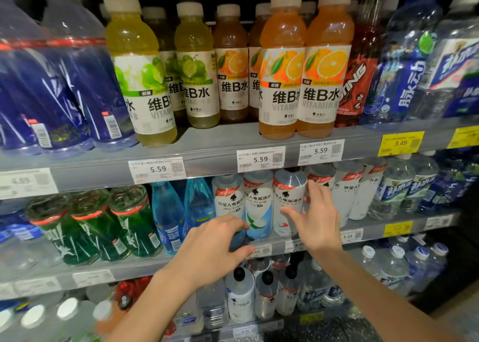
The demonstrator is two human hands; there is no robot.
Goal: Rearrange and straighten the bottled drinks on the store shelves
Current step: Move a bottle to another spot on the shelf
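Note:
On the middle shelf stands a row of white-labelled electrolyte bottles (259, 204). My left hand (215, 248) reaches to the lower part of the leftmost white bottle (228, 199), its fingers loosely curved at the bottle's base; whether it grips is unclear. My right hand (316, 220) is spread with straight fingers between a white bottle with a red mark (289, 201) and the one to its right (321, 181), fingertips touching them. The bottles stand upright and close together.
The top shelf (220, 144) carries green and orange vitamin drinks, blue packs at the left and water at the right. Green (85, 225) and blue bottles (168, 217) stand left of my hands. The lower shelf holds more bottles. Price tags line the shelf edges.

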